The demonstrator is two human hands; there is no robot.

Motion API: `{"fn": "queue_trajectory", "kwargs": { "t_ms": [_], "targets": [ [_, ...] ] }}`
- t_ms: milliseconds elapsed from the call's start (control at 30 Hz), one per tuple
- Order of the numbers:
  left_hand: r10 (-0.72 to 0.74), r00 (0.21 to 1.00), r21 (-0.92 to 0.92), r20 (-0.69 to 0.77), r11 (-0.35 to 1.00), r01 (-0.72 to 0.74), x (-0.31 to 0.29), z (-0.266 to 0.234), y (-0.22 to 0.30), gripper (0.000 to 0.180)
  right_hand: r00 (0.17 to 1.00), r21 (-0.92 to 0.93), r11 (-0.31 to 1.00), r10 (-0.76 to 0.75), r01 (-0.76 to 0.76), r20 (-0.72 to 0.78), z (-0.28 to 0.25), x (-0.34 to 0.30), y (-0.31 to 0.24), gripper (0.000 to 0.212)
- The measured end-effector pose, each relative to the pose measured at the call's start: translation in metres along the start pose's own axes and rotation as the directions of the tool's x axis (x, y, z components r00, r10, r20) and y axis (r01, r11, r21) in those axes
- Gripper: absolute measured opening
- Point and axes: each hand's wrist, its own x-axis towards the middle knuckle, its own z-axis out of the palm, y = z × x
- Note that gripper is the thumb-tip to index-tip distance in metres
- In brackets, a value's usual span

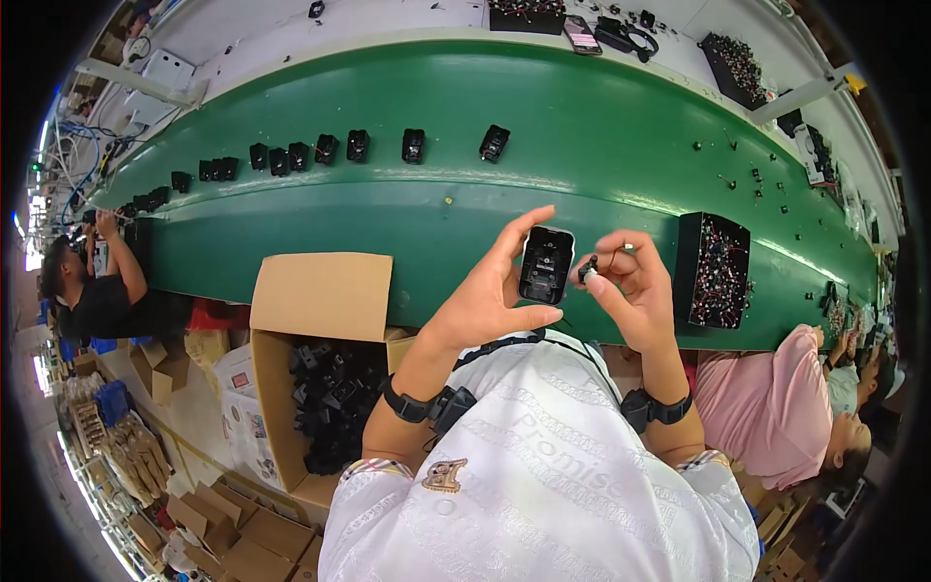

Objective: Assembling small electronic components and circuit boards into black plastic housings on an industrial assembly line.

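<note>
Above the near edge of the green bench, my left hand grips a black plastic housing with a pale rim. Its hollow side faces up, showing moulded features inside. Just to its right, my right hand pinches a small black part with a thin wire between thumb and fingers. The small part is close to the housing's right edge; whether they touch I cannot tell. Right of my right hand stands a black bin full of small parts with red and white wires.
A row of black housings runs along the green bench. Loose small parts lie at the right. An open cardboard box of black pieces stands at my left. Co-workers sit at the far left and right.
</note>
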Motion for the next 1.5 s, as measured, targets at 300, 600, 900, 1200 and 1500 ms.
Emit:
{"fn": "queue_trajectory", "kwargs": {
  "t_ms": [300,600,900,1200,1500],
  "targets": [
    [0.163,0.985,0.390,-0.060,0.912,-0.127,0.000,0.018,0.010,0.091,0.991,-0.059,0.993,-0.103,0.098,-0.087,-0.004,-0.008,-0.026,0.010],
    [0.447,0.894,0.690,-0.033,0.657,-0.304,0.003,0.025,0.012,0.085,0.949,-0.327,0.900,-0.314,0.287,-0.032,0.009,-0.007,-0.036,0.014],
    [0.502,0.864,0.802,0.038,0.500,-0.326,0.007,0.021,0.015,0.083,0.967,-0.383,0.890,-0.253,0.248,0.038,0.009,0.005,-0.033,0.017],
    [0.531,0.847,0.820,0.037,0.468,-0.330,0.010,0.023,0.006,0.083,0.901,-0.403,0.817,-0.431,0.412,0.048,0.001,0.000,-0.036,0.016],
    [0.507,0.862,0.795,0.021,0.514,-0.321,0.010,0.027,0.003,0.083,0.938,-0.411,0.843,-0.298,0.346,0.177,-0.009,-0.004,-0.034,0.020]
  ]
}}
